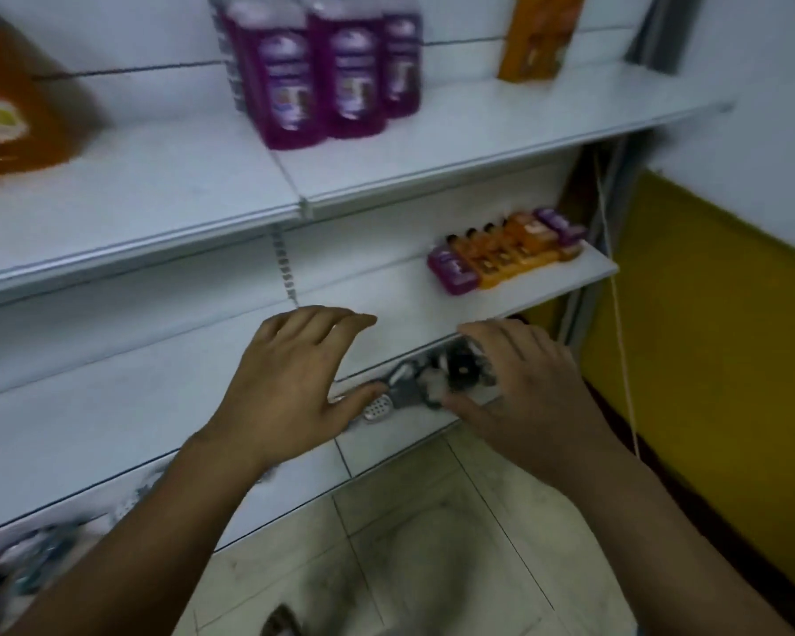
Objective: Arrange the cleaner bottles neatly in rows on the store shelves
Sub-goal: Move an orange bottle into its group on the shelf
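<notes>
Counts first: three purple cleaner bottles (350, 75) stood in a tight cluster on the top shelf (432, 149), well back from its front edge, with something pale behind them at left, too blurred to count. One large orange bottle (15, 117) stood far left on that shelf and one tall orange bottle (538, 34) at its right, well apart from the purple ones, with bare shelf between the groups.

On the middle shelf (547, 282) a single touching row sat near the right end: one small purple bottle (453, 270) at the left end, another small purple bottle (561, 224) at the right end, and small orange bottles (506, 254) between them, about four, blur preventing a firm count. The shelf to the row's left was open.

Two hands, both in front of the shelves. The left hand (290, 378) had its fingers (322, 323) spread wide, holding nothing. The right hand (528, 392) had its fingers (492, 332) loosely spread over small grey and black goods (432, 383) on the lower shelf (386, 438) — contact unclear, nothing visibly held. Tiled floor (432, 543) lay below, with a yellow panel (707, 314) at right.
</notes>
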